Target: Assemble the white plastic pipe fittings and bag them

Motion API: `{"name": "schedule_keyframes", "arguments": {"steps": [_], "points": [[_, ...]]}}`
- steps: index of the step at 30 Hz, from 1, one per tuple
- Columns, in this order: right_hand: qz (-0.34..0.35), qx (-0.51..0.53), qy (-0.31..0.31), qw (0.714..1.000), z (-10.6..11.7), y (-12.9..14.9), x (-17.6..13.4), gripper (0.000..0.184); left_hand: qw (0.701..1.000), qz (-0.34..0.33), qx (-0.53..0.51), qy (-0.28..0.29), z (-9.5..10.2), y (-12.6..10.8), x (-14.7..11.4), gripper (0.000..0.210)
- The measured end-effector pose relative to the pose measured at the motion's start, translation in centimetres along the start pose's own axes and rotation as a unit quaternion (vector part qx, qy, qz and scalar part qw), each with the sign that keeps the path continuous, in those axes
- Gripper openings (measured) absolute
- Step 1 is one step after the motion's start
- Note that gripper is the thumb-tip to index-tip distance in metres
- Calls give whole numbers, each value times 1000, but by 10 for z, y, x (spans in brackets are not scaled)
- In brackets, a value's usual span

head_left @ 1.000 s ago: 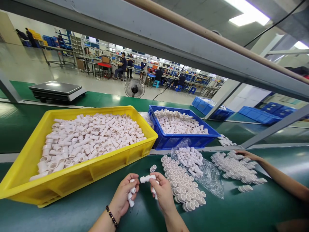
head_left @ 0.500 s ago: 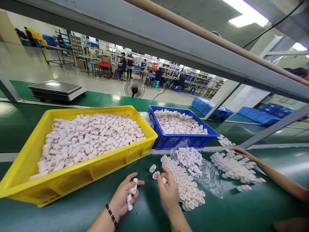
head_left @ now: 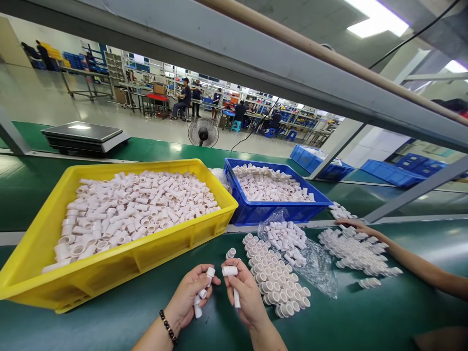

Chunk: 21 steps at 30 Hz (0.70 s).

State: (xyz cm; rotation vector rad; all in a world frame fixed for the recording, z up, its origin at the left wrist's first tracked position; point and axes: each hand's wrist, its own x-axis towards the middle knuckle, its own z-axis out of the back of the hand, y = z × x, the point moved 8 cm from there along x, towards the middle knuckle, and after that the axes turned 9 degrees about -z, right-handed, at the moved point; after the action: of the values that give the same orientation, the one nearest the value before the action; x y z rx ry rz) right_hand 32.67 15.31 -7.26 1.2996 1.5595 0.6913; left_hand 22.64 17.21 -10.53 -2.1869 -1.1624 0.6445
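Note:
My left hand (head_left: 188, 296), with a beaded bracelet at the wrist, is closed around several white plastic pipe fittings (head_left: 203, 293) stacked along its fingers. Just to its right, my right hand (head_left: 245, 295) pinches a white pipe fitting (head_left: 230, 271) between thumb and fingers. Another white piece (head_left: 237, 298) shows lower in that palm; whether it is a separate fitting I cannot tell. One loose fitting (head_left: 230, 253) stands on the green table beyond my right fingertips. Right of that hand, many fittings (head_left: 272, 275) stand in close rows.
A yellow bin (head_left: 146, 258) and a blue bin (head_left: 281, 213), both full of white fittings, stand behind my hands. A clear plastic bag (head_left: 321, 275) lies under a fitting pile. At right, a co-worker's hand (head_left: 353, 224) reaches past more rows. A scale (head_left: 84, 134) sits at back left.
My right hand has picked up one of the two loose fittings and drawn it left and nearer, beside my left hand. The co-worker's hand has shifted slightly left.

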Motion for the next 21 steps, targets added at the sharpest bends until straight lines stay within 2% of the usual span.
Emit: {"name": "schedule_keyframes", "arguments": {"steps": [2,6,12,18,21], "points": [[19,-29,-28,999,5,2,1,26,1000,-9,13,7,-1,-1,0,11],[20,-111,-62,992,12,-1,4,24,999,-15,42,4,0,-1,0,12],[22,-182,-47,982,14,-4,6,26,998,-18,50,-16,5,0,3,14],[10,-176,-33,984,9,-7,7,26,1000,-14,7,-24,5,-1,1,9],[12,-177,-24,984,6,-7,6,27,1000,-12,4,-21,4,-2,0,25]]}}
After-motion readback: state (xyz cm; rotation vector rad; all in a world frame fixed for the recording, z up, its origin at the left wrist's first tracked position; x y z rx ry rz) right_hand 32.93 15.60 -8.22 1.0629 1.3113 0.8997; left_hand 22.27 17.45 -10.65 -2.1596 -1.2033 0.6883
